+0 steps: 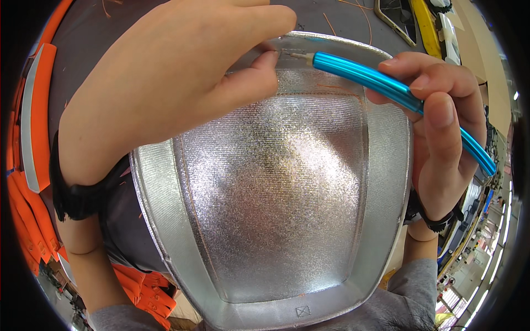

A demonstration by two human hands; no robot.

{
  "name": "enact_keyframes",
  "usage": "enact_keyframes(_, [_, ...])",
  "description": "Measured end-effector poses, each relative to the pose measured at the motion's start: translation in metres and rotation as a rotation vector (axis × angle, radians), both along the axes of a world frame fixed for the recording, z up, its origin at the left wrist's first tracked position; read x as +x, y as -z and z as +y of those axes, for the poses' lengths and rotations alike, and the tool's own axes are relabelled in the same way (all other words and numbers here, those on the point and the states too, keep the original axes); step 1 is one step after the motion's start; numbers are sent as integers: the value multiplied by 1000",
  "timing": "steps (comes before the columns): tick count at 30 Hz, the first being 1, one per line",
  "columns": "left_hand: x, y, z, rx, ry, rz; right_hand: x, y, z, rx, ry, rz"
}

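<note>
In front of me a silver, foil-surfaced sewn panel (pixel 276 182) with raised edges and stitched seams lies like a shallow tray. My left hand (pixel 182 71) reaches across its far left side, closed on the far rim with the thumb against the inner face. In my right hand (pixel 441 110), at the right edge, a shiny blue pen-shaped tool (pixel 364 80) is gripped between thumb and fingers. Its pale, thin tip points left, at the far inner border near my left thumb. Whether the tip touches the material I cannot tell. A small stitched crossed box (pixel 303 311) shows on the near border.
Dark table surface (pixel 138 25) lies beyond the panel, with loose orange threads (pixel 329 23). Orange pieces with grey edging (pixel 38 116) are at the left, and more orange pieces (pixel 146 292) lie lower left. A phone-like dark object (pixel 396 19) and a yellow tool (pixel 425 27) sit far right.
</note>
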State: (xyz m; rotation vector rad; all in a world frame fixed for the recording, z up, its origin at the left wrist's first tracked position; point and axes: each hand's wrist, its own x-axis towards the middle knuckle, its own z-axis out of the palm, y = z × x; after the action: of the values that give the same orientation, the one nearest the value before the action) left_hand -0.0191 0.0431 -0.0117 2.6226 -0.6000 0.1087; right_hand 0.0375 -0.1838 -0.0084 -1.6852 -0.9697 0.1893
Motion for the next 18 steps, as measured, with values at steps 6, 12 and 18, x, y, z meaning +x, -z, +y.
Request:
enact_keyframes(6, [0, -1, 0, 1, 14, -26, 0, 0, -1, 23, -23, 15])
enact_keyframes(12, [0, 0, 0, 1, 4, 4, 1, 1, 0, 19, -26, 24])
enact_keyframes(18, [-1, -1, 0, -13, 10, -9, 1, 0, -1, 3, -31, 5])
